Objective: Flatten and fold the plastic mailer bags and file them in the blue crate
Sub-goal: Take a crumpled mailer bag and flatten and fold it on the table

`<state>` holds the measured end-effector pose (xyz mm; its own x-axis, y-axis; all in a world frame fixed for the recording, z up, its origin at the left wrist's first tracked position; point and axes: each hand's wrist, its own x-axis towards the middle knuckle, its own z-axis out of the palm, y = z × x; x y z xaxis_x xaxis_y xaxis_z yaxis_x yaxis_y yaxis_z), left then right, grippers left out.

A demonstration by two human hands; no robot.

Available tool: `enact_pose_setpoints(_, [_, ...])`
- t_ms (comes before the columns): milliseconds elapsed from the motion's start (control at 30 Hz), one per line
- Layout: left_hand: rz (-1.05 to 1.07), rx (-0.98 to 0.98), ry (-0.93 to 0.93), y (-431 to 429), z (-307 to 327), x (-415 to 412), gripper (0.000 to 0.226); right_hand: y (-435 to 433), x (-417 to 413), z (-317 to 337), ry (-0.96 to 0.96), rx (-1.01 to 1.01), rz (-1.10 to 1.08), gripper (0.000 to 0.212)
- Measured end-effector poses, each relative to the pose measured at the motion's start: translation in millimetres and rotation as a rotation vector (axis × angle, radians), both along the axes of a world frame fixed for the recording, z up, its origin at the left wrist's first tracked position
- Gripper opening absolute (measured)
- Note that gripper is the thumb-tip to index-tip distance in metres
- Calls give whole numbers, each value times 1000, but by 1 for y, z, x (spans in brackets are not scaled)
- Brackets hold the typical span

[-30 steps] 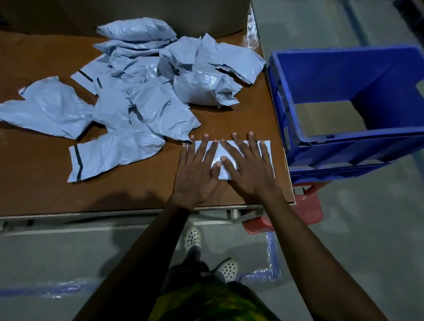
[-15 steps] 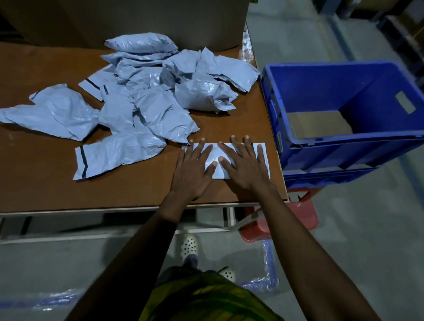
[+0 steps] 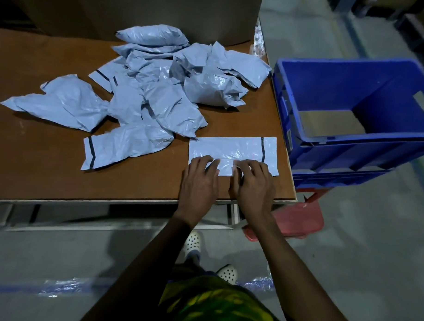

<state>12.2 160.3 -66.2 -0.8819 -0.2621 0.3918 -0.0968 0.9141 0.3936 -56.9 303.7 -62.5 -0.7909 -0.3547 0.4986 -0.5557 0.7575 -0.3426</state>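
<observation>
Head cam looks down at a brown worktop (image 3: 38,171). One mailer (image 3: 232,148) is laid out flat near the front right corner, long side running across, with its black strip toward the right end. Both hands are at its near edge, close together.

Left hand (image 3: 198,182) is at the left end, fingers bent with the tips down on the plastic. Honestly can't tell if that grip is pinching anything or just pressing. Right hand (image 3: 254,183) is further right along the same edge, fingers curled over. Its grip looks pinched on the mailer's near edge, with a bit of shiny plastic bunched up by the thumb.

Behind and to the left is a pile (image 3: 165,94) of crumpled grey mailers, all overlapping, with a puffy one at the very back against a big cardboard box (image 3: 153,11). One flatter bag (image 3: 124,149) lies at the front of the pile, just left of the flat mailer.

The blue crate (image 3: 361,140) is just beside the worktop's right edge, with a cardboard sheet (image 3: 330,122) on its floor and a red stool (image 3: 297,219) showing below it.
</observation>
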Motion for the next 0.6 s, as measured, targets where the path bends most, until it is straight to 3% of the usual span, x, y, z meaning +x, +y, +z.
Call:
enact_pose_setpoints(133, [-38,-6,-38,-1,6,6,38,-3,5,7,-37,-18,-35,17])
enact_pose_setpoints(333, [-47,177,26,-9,14,7,32,-25,2,37,-112,62,-37,8])
enact_pose_setpoints(600, [-76,56,12,-17,9,7,29,-23,17,14,-123,2,12,15])
